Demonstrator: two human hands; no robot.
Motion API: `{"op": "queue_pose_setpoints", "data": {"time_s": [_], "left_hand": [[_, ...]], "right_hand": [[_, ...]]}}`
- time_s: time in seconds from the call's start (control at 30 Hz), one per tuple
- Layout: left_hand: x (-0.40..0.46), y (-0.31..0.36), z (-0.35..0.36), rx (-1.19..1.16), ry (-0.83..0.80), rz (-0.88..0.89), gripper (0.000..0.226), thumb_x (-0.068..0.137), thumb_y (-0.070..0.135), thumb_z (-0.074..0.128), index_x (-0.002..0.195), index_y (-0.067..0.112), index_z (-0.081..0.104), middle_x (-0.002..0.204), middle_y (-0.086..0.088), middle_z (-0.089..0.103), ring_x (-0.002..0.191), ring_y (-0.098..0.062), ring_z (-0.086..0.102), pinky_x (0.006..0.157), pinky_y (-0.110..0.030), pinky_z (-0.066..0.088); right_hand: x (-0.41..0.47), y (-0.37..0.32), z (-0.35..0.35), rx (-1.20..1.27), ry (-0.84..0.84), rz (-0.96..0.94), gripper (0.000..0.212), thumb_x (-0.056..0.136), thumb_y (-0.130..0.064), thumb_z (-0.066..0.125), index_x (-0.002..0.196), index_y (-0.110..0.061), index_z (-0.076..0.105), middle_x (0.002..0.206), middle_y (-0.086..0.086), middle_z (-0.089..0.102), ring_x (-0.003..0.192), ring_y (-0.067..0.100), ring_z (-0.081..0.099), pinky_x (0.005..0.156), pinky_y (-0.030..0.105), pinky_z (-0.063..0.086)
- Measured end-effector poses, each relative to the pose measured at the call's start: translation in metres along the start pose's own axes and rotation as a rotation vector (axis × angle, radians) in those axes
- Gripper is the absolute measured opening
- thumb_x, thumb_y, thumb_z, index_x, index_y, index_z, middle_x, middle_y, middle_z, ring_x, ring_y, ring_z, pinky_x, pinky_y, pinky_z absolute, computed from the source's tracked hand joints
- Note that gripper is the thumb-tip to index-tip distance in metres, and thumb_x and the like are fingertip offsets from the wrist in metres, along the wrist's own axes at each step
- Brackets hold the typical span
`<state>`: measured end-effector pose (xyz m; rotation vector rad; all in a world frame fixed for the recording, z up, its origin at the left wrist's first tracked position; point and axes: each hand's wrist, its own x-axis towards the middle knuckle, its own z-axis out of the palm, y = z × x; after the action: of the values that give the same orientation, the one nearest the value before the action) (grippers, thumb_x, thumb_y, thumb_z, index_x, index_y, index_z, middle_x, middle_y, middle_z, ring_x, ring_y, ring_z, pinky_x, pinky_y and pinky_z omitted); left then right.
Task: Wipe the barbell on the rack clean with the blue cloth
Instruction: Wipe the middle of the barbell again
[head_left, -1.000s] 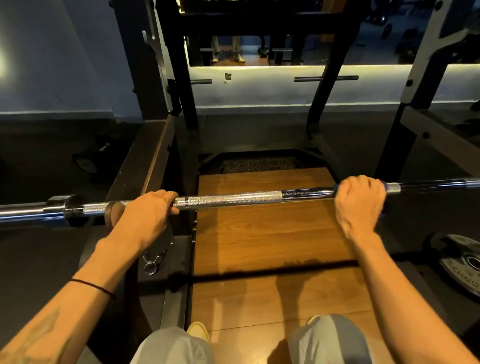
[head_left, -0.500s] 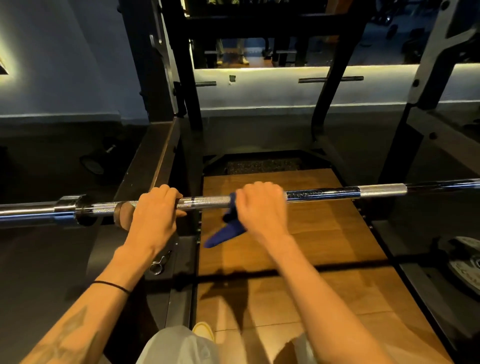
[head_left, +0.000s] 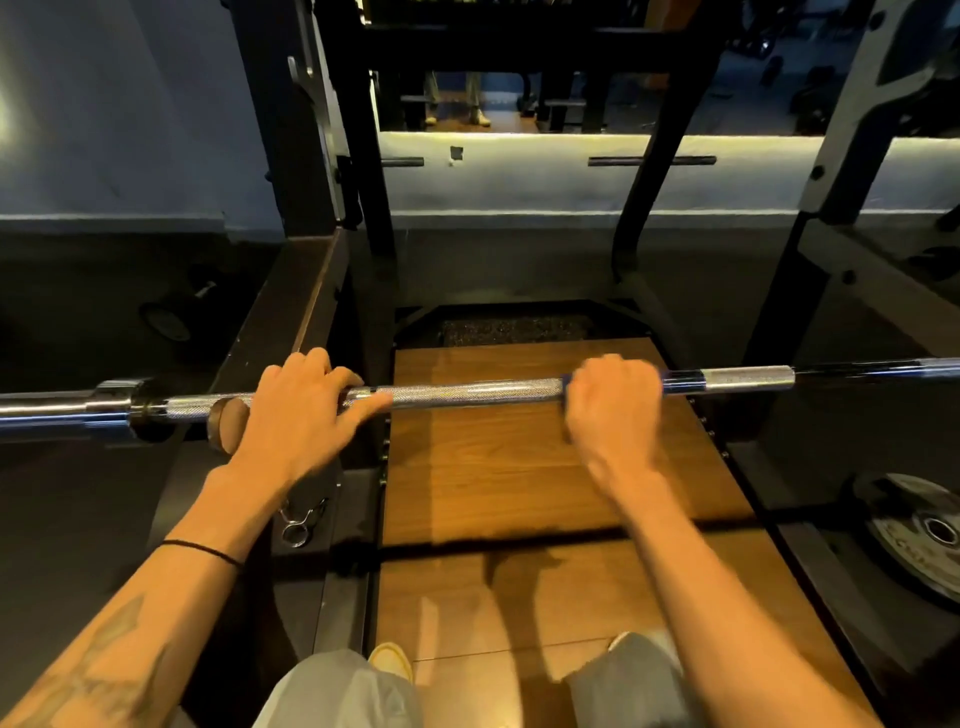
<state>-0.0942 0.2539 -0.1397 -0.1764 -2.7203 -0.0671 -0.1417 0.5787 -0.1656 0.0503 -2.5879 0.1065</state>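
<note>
A steel barbell (head_left: 467, 391) lies across the rack, running left to right at waist height. My left hand (head_left: 298, 415) grips the knurled shaft just right of the left sleeve collar, thumb stretched along the bar. My right hand (head_left: 610, 410) grips the bar near its middle with the blue cloth (head_left: 565, 381) wrapped round the shaft under the fingers. Only slivers of blue show at either side of that hand, and the hand is motion-blurred.
Black rack uprights (head_left: 363, 156) stand behind the bar. A wooden platform (head_left: 493, 478) lies below. A weight plate (head_left: 919, 535) lies on the floor at right, a spring collar clip (head_left: 301, 522) at left. My knees and a yellow shoe (head_left: 389, 660) show at the bottom.
My right hand with the cloth slid left along the bar, then back right toward the middle. The hanging tail of cloth is no longer visible. My left hand stayed put.
</note>
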Motion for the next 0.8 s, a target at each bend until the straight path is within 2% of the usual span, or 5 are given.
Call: {"op": "queue_pose_setpoints", "data": {"time_s": [0.13, 0.23, 0.37, 0.57, 0.8], "left_hand": [[0.007, 0.010, 0.010, -0.096, -0.012, -0.169, 0.046, 0.102, 0.043, 0.041, 0.093, 0.010, 0.072, 0.083, -0.005, 0.050, 0.078, -0.024, 0.048, 0.067, -0.042, 0.043], [0.002, 0.015, 0.016, -0.019, 0.019, -0.147, 0.045, 0.102, 0.042, 0.036, 0.086, 0.012, 0.065, 0.080, -0.010, 0.061, 0.066, -0.020, 0.047, 0.062, -0.038, 0.036], [-0.005, 0.004, 0.017, -0.045, -0.004, -0.056, 0.048, 0.102, 0.049, 0.033, 0.105, 0.016, 0.067, 0.085, -0.003, 0.064, 0.073, -0.022, 0.056, 0.069, -0.039, 0.040], [-0.035, 0.012, 0.022, -0.002, 0.042, -0.020, 0.065, 0.096, 0.053, 0.040, 0.137, 0.004, 0.052, 0.109, -0.010, 0.060, 0.098, -0.029, 0.056, 0.091, -0.044, 0.044], [-0.038, 0.018, 0.024, -0.053, 0.050, -0.059, 0.058, 0.095, 0.046, 0.039, 0.134, 0.005, 0.052, 0.119, -0.010, 0.058, 0.107, -0.027, 0.052, 0.102, -0.042, 0.036]], "right_hand": [[-0.021, -0.128, -0.005, 0.174, -0.073, -0.135, 0.037, 0.103, -0.037, 0.025, 0.082, -0.024, 0.053, 0.082, -0.002, 0.053, 0.075, 0.021, 0.047, 0.079, 0.042, 0.041], [-0.024, -0.158, 0.004, 0.262, -0.042, -0.230, 0.031, 0.103, -0.035, 0.034, 0.093, -0.020, 0.059, 0.088, -0.001, 0.057, 0.081, 0.020, 0.050, 0.083, 0.039, 0.041], [-0.009, -0.117, 0.008, 0.274, -0.031, -0.290, 0.035, 0.100, -0.037, 0.039, 0.080, -0.019, 0.061, 0.079, 0.003, 0.061, 0.075, 0.028, 0.055, 0.074, 0.045, 0.039], [0.003, 0.031, 0.002, 0.093, 0.033, -0.106, 0.039, 0.098, -0.031, 0.035, 0.065, -0.018, 0.049, 0.067, 0.011, 0.056, 0.064, 0.036, 0.052, 0.065, 0.046, 0.031], [0.009, 0.085, -0.001, -0.016, 0.065, 0.113, 0.040, 0.097, -0.027, 0.028, 0.066, -0.014, 0.050, 0.069, 0.013, 0.057, 0.070, 0.035, 0.051, 0.075, 0.048, 0.038]]}}
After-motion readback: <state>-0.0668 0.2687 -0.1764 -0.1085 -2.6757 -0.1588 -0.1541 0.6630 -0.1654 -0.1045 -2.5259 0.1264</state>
